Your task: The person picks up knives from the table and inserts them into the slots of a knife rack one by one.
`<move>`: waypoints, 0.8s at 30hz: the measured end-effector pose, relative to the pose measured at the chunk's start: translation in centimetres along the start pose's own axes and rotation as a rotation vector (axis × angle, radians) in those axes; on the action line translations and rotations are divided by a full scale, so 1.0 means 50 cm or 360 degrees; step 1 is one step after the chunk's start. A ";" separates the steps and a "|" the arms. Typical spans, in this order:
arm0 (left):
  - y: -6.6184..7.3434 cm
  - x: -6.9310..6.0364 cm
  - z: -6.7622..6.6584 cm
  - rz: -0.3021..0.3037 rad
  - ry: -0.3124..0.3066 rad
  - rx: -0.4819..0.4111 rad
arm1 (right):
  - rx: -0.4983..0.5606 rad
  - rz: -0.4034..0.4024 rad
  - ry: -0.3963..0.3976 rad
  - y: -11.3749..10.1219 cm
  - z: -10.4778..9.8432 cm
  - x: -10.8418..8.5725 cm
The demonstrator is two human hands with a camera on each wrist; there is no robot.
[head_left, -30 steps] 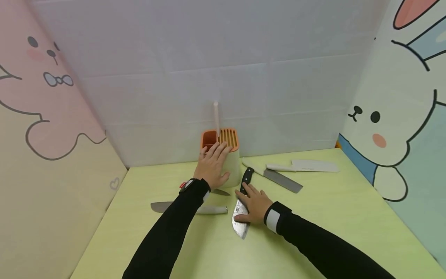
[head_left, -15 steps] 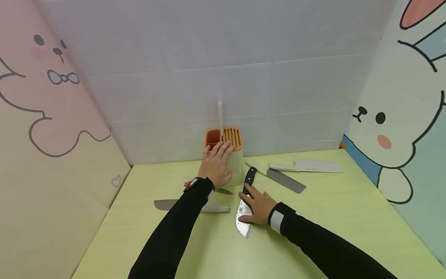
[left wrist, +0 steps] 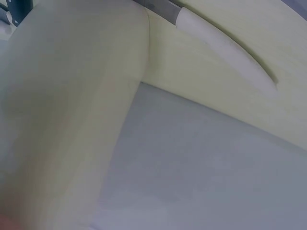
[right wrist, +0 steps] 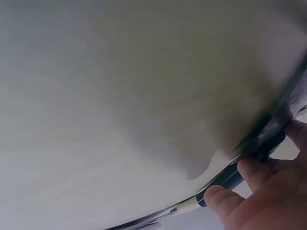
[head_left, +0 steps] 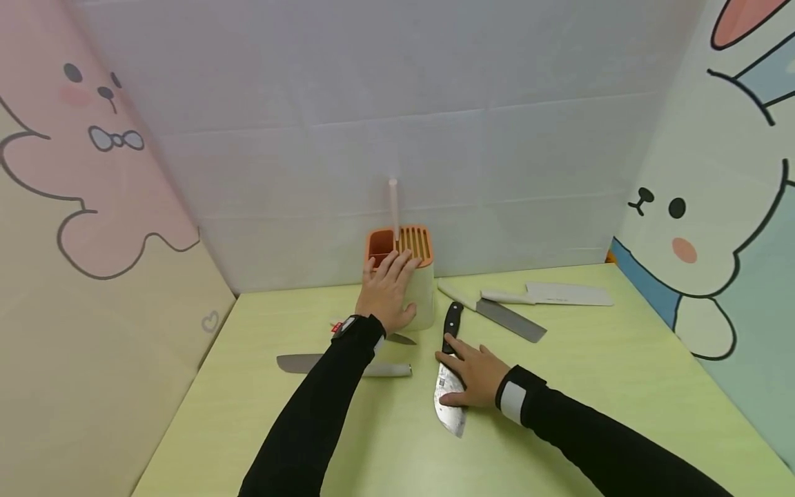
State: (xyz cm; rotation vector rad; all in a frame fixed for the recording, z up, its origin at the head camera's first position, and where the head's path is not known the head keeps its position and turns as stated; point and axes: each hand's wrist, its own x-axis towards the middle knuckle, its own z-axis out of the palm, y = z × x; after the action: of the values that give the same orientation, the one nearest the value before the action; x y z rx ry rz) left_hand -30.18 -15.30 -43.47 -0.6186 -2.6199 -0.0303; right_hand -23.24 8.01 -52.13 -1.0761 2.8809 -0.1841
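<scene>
Knife holder (head_left: 424, 304): upright at the back of the counter (head_left: 397, 455), one pale handle (head_left: 394, 210) rising from its top.
Left hand (head_left: 386, 297): against the holder's near face and rim, fingers straight, slightly apart, clamped on nothing.
Right hand (head_left: 477, 376): before the holder and to its right, fingers spread apart, touching the black-handled knife (head_left: 446, 383); I see no firm grasp.
Black-handled knife: flat on the counter before the holder, slightly right, handle toward it.
Better grip: I'd move that thumb from over the blade and close the fingers round the handle.
Steadying: the left palm seems well placed to brace the holder; a lower touch would suit better.
Watch out: a small blade (head_left: 402, 339) lies before the holder, by the left wrist; I'd lift that sleeve (head_left: 298, 421), not sweep it.
</scene>
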 end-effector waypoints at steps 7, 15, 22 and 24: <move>-0.003 0.000 0.012 0.0007 0.0063 -0.0002 | 0.0079 -0.0059 -0.0033 0.013 0.001 -0.033; -0.006 0.001 0.021 0.0014 0.0081 0.0031 | 0.0182 -0.0073 -0.0101 0.007 -0.028 -0.063; -0.003 0.002 0.016 0.0014 0.0067 0.0027 | 0.0156 -0.0074 -0.0114 0.013 -0.039 -0.086; -0.004 0.001 0.013 0.0010 0.0059 0.0025 | 0.0165 -0.0081 -0.0116 0.017 -0.042 -0.092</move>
State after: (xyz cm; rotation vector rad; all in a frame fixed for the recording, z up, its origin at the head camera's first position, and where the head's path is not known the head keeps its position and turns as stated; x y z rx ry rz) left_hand -30.55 -15.38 -44.02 -0.6155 -2.5802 -0.0192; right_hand -20.54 11.84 -50.12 -1.1142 2.7484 -0.2877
